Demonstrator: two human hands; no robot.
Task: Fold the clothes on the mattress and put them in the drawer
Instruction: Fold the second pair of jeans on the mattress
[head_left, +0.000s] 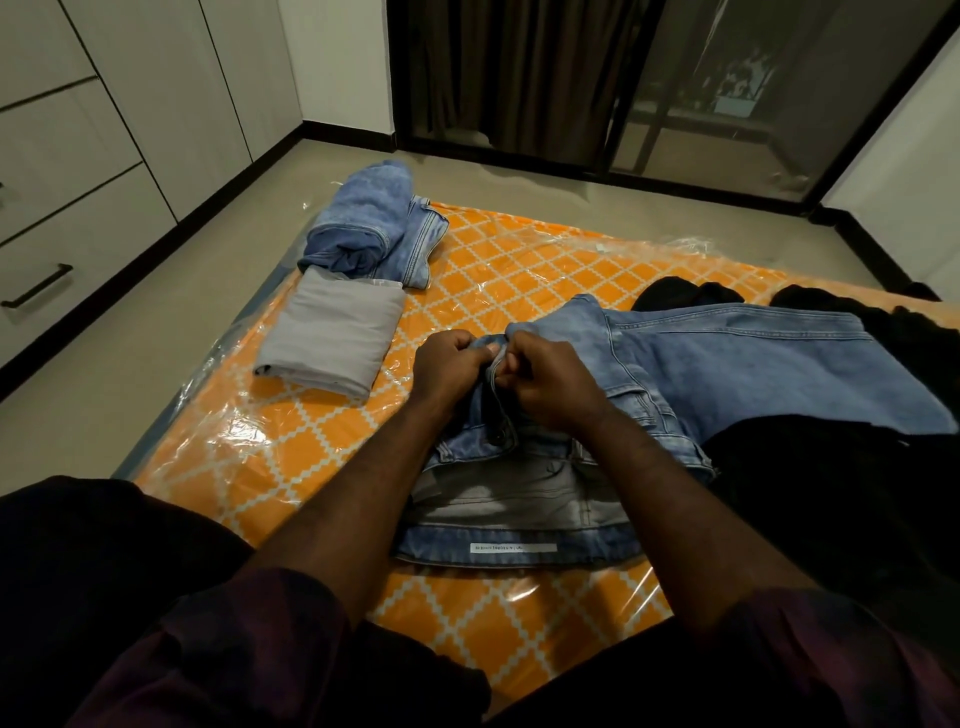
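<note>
Light blue jeans (727, 364) lie spread on the orange patterned mattress (519, 260), waistband toward me with its grey inner lining showing. My left hand (447, 366) and my right hand (550, 379) meet at the fly of the jeans, each pinching the denim edge there. A folded grey garment (332, 338) lies at the left of the mattress. Behind it sits a folded blue denim pile (369, 228). Black clothes (691, 299) lie at the far right.
White drawers with a dark handle (36, 291) line the left wall. The mattress is wrapped in clear plastic and rests on a beige floor (104, 374). Dark curtains and a glass door stand at the back. My dark-clad knees are at the bottom.
</note>
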